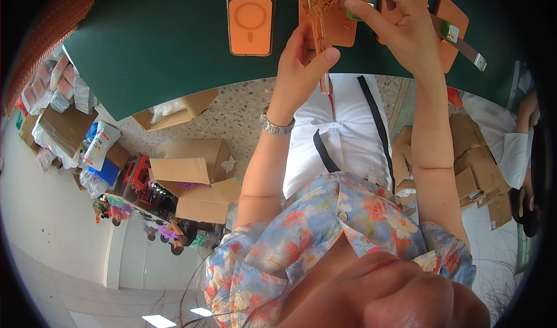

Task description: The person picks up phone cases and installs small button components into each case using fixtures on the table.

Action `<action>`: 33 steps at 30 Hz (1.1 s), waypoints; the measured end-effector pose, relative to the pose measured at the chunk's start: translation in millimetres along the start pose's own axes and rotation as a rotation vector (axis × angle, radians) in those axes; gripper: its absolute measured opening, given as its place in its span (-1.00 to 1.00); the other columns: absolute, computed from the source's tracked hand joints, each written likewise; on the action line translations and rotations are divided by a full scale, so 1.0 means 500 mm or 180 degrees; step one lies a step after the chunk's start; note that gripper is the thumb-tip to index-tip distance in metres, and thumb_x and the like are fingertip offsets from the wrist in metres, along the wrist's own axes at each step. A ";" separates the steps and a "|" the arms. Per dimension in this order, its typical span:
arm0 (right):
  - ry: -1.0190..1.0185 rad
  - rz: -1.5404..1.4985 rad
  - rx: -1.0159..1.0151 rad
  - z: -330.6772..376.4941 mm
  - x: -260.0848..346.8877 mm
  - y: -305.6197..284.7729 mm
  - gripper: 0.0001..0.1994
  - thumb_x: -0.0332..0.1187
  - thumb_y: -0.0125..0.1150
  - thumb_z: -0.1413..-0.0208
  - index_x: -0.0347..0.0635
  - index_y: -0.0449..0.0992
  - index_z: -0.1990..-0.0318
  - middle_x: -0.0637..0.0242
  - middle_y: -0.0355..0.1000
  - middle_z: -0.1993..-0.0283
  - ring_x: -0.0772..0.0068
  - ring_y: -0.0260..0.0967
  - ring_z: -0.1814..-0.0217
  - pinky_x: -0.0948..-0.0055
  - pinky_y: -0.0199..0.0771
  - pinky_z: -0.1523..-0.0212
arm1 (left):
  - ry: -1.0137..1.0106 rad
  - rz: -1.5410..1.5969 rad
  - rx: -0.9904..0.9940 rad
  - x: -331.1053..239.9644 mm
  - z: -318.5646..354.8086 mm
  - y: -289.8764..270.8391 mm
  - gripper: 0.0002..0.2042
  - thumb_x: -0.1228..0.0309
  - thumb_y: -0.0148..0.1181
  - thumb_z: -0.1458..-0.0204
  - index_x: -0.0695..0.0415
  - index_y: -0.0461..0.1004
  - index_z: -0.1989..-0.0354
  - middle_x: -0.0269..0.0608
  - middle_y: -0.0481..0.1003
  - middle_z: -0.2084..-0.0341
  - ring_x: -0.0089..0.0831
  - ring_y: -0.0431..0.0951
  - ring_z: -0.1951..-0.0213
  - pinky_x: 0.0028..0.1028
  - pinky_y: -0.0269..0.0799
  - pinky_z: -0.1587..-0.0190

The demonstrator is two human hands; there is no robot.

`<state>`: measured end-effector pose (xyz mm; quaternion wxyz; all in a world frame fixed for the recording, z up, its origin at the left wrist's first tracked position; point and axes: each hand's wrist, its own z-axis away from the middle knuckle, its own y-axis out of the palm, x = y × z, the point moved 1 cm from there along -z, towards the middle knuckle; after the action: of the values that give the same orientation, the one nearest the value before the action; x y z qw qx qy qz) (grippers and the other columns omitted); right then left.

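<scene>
I see a clear orange-tinted phone case (318,32) pinched in my left-hand fingers (301,55). Beyond my fingertips lies an orange case (250,23) with a ring pattern on dark green table cloth (162,43). By my right-hand fingers (371,14), a green tag (353,15). My blouse (325,223) is pale blue, floral.

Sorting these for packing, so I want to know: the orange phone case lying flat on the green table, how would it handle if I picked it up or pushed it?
The orange phone case looks thin and hollow, so probably light. Its clear rim suggests a semi-stiff shell. Lying flat on the green table, it should slide, not roll or tip.
</scene>
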<state>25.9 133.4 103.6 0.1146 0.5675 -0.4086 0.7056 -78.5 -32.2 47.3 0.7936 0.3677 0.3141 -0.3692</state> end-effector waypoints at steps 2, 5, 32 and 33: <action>0.0229 -0.0410 -0.0080 0.008 -0.007 0.008 -0.87 -0.54 0.31 0.00 -0.24 0.43 0.41 0.30 0.34 0.31 0.44 0.27 0.19 0.52 0.21 0.16 | -0.0099 0.0099 0.0004 0.002 -0.002 0.002 -0.29 0.31 0.32 -0.02 0.32 0.13 -0.29 -0.20 0.43 0.06 -0.54 0.45 0.07 -0.51 0.39 -0.03; 0.0067 -0.0460 -0.0172 0.017 -0.021 0.015 -0.86 -0.54 0.32 0.01 -0.24 0.44 0.38 0.30 0.34 0.29 0.43 0.27 0.19 0.53 0.22 0.17 | -0.0083 0.0018 0.0005 0.006 -0.005 0.007 -0.27 0.29 0.34 0.00 0.34 0.13 -0.29 -0.19 0.43 0.07 -0.52 0.46 0.07 -0.49 0.39 -0.05; 0.0607 -0.1366 -0.0321 0.018 -0.031 0.039 -0.94 -0.45 0.18 -0.19 -0.20 0.42 0.26 0.44 0.36 0.35 0.68 0.29 0.33 0.69 0.23 0.32 | 0.0000 -0.0372 0.0108 -0.019 -0.038 0.014 -0.31 0.24 0.36 0.00 0.28 0.20 -0.25 -0.15 0.49 0.08 -0.49 0.52 0.07 -0.50 0.45 0.01; 0.0609 -0.1365 -0.0321 0.017 -0.037 0.044 -0.94 -0.45 0.18 -0.19 -0.20 0.42 0.26 0.44 0.36 0.35 0.68 0.29 0.33 0.69 0.23 0.32 | -0.0005 -0.0409 0.0101 -0.023 -0.041 0.018 -0.34 0.23 0.37 0.01 0.27 0.25 -0.21 -0.18 0.50 0.16 -0.53 0.54 0.18 -0.54 0.48 0.13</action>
<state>24.5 118.9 77.4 0.3282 0.5654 -0.3007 0.6944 -82.2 -7.3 48.4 0.7625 0.3591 0.3305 -0.4246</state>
